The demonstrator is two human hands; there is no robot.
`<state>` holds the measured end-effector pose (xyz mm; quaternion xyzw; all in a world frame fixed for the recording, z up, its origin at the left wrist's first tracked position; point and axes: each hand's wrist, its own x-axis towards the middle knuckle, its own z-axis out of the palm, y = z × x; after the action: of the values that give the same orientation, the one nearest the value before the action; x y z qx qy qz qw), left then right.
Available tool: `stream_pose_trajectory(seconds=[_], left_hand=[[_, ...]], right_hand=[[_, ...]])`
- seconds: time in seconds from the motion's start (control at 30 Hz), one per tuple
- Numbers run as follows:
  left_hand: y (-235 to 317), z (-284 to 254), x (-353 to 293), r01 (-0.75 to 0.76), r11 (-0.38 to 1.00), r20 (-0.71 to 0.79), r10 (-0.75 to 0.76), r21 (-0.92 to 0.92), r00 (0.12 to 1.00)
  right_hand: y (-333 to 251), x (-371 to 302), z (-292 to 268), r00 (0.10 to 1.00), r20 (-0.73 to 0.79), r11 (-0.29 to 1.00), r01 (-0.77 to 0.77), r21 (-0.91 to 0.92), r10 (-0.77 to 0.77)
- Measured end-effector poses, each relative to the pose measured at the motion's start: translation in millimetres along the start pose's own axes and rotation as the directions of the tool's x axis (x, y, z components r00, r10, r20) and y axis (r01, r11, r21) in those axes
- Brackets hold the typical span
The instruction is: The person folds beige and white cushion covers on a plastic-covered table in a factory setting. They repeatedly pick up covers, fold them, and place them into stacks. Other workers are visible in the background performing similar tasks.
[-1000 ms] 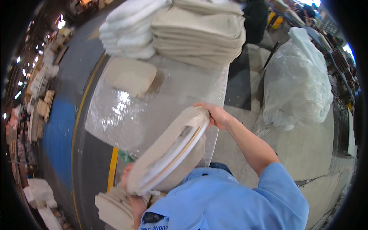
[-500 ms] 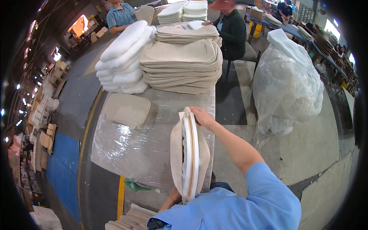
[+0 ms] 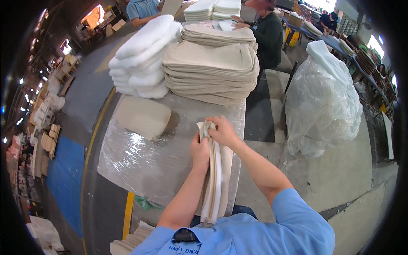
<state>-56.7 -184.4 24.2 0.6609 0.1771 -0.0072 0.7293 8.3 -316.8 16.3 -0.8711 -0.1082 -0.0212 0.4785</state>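
A beige fabric cushion cover (image 3: 228, 170) stands on edge at the table's near right, its opening facing up toward me. White padding shows inside, and a zipper with a tan strip runs along the opening. At the far end my right hand (image 3: 224, 132) pinches the cover's corner between thumb and fingers. Wrapped around the left side of the same end is my left hand (image 3: 200, 149), its fingers partly hidden behind the fabric. The cover's near end rests close to my body. To the left lies a flat beige cushion piece (image 3: 143, 118).
Stacked beige covers (image 3: 210, 72) and white padding (image 3: 142, 53) fill the table's far part. Plastic film covers the tabletop (image 3: 140, 170). A large clear bag (image 3: 321, 100) of white material stands right. A person in dark clothing (image 3: 270, 36) and one in blue (image 3: 143, 12) work beyond.
My left hand has come up from the cover's near end to its far end, beside my right hand. The cover's sides have drawn together and look narrower.
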Motion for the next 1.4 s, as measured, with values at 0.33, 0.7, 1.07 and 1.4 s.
stream_pose_trajectory(seconds=[0.33,0.7,1.07,1.4], left_hand=[[-9,18,46,-0.327,0.793,-0.095,0.431,0.513,0.897],[-14,21,44,-0.554,0.713,-0.037,0.627,0.43,0.778],[-8,-11,49,-0.386,0.919,0.165,0.371,0.076,0.914],[-18,-121,-158,0.539,0.834,0.586,-0.38,-0.119,0.716]], right_hand=[[15,9,10,0.945,-0.293,0.978,0.183,0.096,-0.147],[15,4,21,0.893,-0.406,0.941,0.288,0.181,-0.195],[30,28,25,0.919,-0.323,0.957,0.272,0.103,-0.226],[37,-143,19,0.782,0.196,0.361,-0.475,0.803,0.592]])
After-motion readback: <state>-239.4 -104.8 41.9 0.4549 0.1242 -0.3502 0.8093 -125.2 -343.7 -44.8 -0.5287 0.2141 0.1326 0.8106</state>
